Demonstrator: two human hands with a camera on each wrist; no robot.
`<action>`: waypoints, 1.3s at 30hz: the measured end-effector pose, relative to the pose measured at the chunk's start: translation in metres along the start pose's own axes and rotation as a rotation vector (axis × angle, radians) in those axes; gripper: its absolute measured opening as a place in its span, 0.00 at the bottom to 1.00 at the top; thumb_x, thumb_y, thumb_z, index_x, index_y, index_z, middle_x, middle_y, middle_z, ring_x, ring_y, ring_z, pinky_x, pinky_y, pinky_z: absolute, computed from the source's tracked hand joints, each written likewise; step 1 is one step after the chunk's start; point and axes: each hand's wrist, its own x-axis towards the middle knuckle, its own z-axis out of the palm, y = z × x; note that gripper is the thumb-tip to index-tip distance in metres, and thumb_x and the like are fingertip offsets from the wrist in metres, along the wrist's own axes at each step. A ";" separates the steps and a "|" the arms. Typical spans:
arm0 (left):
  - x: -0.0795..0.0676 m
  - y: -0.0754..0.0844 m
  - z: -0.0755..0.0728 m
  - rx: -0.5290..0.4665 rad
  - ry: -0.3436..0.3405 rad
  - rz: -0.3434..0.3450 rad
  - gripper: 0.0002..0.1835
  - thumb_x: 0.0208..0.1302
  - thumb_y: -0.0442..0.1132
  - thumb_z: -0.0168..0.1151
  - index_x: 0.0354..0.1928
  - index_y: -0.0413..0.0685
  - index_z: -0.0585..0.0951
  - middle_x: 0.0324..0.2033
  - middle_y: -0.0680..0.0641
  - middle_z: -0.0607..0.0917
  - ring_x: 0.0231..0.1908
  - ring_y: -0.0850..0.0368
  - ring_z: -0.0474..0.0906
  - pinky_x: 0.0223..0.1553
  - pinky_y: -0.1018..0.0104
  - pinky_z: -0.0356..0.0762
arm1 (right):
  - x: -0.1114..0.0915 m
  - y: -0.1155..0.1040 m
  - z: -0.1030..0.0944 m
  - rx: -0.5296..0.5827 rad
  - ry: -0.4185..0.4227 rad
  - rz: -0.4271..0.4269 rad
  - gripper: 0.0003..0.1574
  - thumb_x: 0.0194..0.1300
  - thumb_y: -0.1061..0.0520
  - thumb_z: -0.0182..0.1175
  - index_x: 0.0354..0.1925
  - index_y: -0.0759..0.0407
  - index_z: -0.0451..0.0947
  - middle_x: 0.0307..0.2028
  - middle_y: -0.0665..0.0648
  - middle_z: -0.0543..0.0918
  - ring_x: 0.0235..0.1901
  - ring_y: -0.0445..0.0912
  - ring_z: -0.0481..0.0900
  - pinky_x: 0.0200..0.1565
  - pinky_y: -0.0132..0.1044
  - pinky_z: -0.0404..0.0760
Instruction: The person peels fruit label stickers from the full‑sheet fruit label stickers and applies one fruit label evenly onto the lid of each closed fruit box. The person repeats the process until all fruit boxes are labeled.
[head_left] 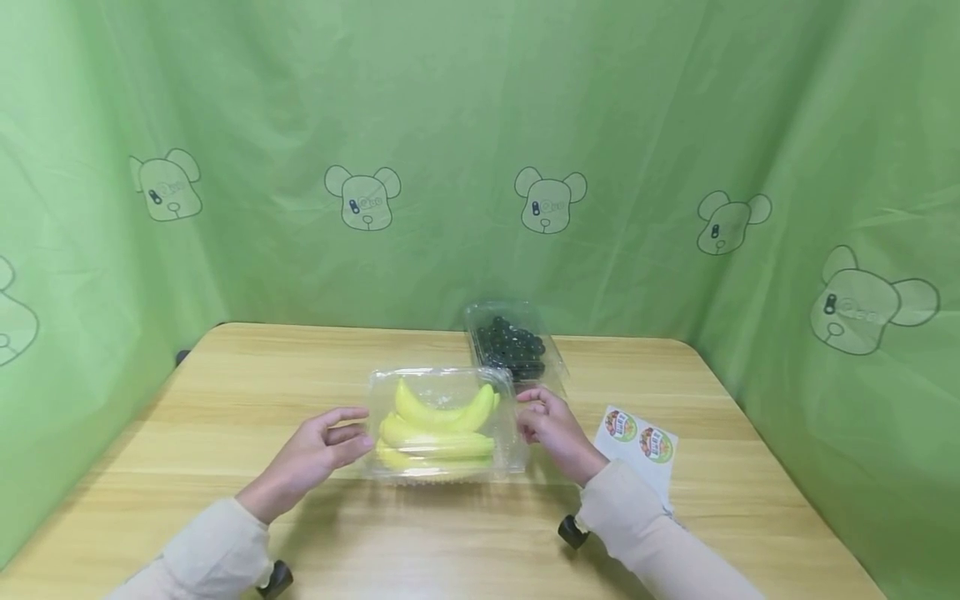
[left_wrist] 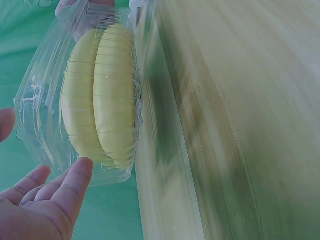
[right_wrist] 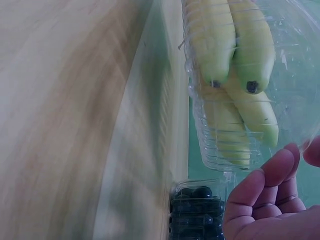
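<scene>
A clear plastic fruit box [head_left: 504,417] holds several yellow bananas [head_left: 435,446], seen through its transparent lid. My left hand [head_left: 322,450] is at the box's left end, fingers extended and thumb spread apart from them; in the left wrist view a fingertip [left_wrist: 84,165] overlaps the lower corner. At the opposite end my right hand [head_left: 553,429] has bent fingers, and in the right wrist view its thumb [right_wrist: 312,152] and fingertips meet at the thin lid edge, pinching it. Greenish banana ends with dark tips face that hand.
Behind the banana box, a second clear box [head_left: 555,367] of dark grapes [head_left: 510,346] stands near the table's back edge. A white sheet with round fruit stickers [head_left: 656,446] lies beside my right sleeve. Green curtains [head_left: 450,267] enclose the wooden table [head_left: 247,375].
</scene>
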 end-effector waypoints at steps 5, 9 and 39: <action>0.000 0.001 0.002 0.005 0.001 -0.015 0.31 0.65 0.42 0.64 0.67 0.40 0.67 0.62 0.31 0.72 0.60 0.38 0.71 0.62 0.39 0.65 | -0.003 0.002 -0.001 -0.012 0.004 0.002 0.27 0.58 0.70 0.50 0.56 0.73 0.62 0.25 0.53 0.72 0.26 0.44 0.70 0.34 0.33 0.76; -0.001 0.000 0.003 -0.001 -0.013 -0.017 0.33 0.64 0.43 0.64 0.68 0.39 0.66 0.62 0.31 0.71 0.60 0.38 0.71 0.61 0.39 0.66 | -0.005 0.004 -0.003 -0.022 0.010 0.004 0.28 0.57 0.70 0.51 0.57 0.72 0.62 0.24 0.53 0.72 0.26 0.44 0.70 0.34 0.34 0.76; -0.002 -0.014 0.007 -0.038 -0.064 0.000 0.35 0.63 0.44 0.65 0.67 0.35 0.65 0.58 0.28 0.73 0.55 0.40 0.76 0.55 0.49 0.77 | -0.013 0.019 -0.001 -0.031 0.046 0.031 0.26 0.52 0.70 0.51 0.53 0.69 0.65 0.23 0.54 0.72 0.25 0.45 0.70 0.32 0.34 0.75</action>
